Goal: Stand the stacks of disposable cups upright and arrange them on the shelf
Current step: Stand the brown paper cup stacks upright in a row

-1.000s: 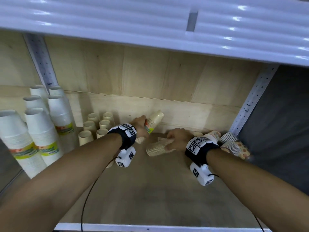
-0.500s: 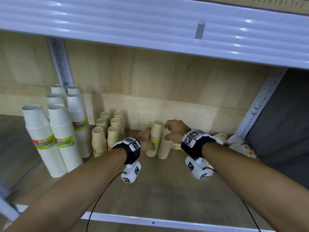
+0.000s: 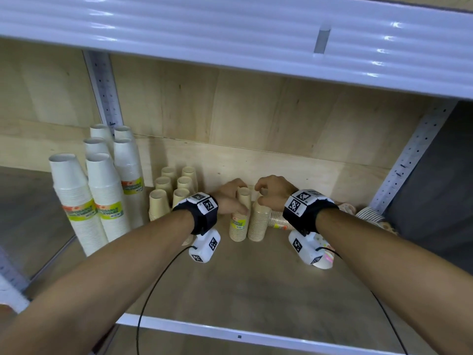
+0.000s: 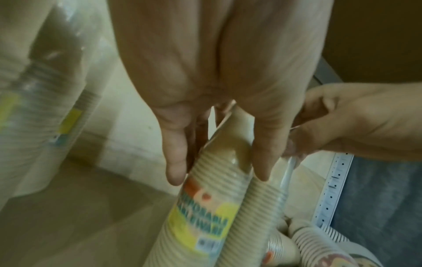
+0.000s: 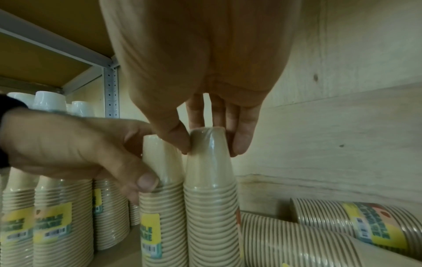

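Mid-frame, the left hand grips one tan cup stack. The right hand pinches its neighbour stack. They look light, tippy and slippery-wrapped; hold near the top.

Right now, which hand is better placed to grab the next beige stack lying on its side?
Right. The right hand pinches the top of a standing stack, and the lying beige stacks sit just right of it. The left hand holds the other standing stack, farther away.

Two tan stacks, tipped a second ago, are now held upright, touching, beside the standing group
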`<state>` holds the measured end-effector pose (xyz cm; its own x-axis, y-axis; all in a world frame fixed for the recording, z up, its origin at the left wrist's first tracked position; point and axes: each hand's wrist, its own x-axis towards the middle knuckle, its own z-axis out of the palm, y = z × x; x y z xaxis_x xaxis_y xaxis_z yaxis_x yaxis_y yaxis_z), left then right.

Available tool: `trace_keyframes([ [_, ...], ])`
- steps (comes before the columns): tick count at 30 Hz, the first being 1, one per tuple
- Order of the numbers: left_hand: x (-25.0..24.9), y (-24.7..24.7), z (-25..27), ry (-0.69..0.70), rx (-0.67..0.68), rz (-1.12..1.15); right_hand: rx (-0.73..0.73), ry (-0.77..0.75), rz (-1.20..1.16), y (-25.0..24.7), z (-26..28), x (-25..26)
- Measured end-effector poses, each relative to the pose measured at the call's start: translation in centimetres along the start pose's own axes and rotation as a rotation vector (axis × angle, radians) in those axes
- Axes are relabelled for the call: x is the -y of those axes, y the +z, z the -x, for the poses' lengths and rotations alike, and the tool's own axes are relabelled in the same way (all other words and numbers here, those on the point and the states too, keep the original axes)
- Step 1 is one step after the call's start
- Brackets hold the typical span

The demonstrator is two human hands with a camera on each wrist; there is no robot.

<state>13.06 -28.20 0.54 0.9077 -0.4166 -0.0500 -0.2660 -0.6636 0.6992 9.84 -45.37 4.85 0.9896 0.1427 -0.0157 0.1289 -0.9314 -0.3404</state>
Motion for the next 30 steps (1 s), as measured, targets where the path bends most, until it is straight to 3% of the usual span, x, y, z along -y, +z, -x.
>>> trace_keyframes([
  [10, -0.8, -0.6, -0.5, 0.0, -0.122, -0.049, -0.051, 0.05, 0.025, 0.3, -0.5, 0.1],
  [16, -0.8, -0.5, -0.3, -0.007, -0.138, -0.039, 0.08, -0.007, 0.06, -0.6, -0.1, 0.5],
  [24, -0.9, -0.4, -0.1, -0.013, -0.13, -0.054, 0.025, 0.026, 0.025, -0.7, 0.4, 0.9],
  [30, -1.0, -0.4, 0.1, -0.011, -0.132, -0.048, 0.108, -0.025, 0.122, -1.1, 0.8, 0.9],
])
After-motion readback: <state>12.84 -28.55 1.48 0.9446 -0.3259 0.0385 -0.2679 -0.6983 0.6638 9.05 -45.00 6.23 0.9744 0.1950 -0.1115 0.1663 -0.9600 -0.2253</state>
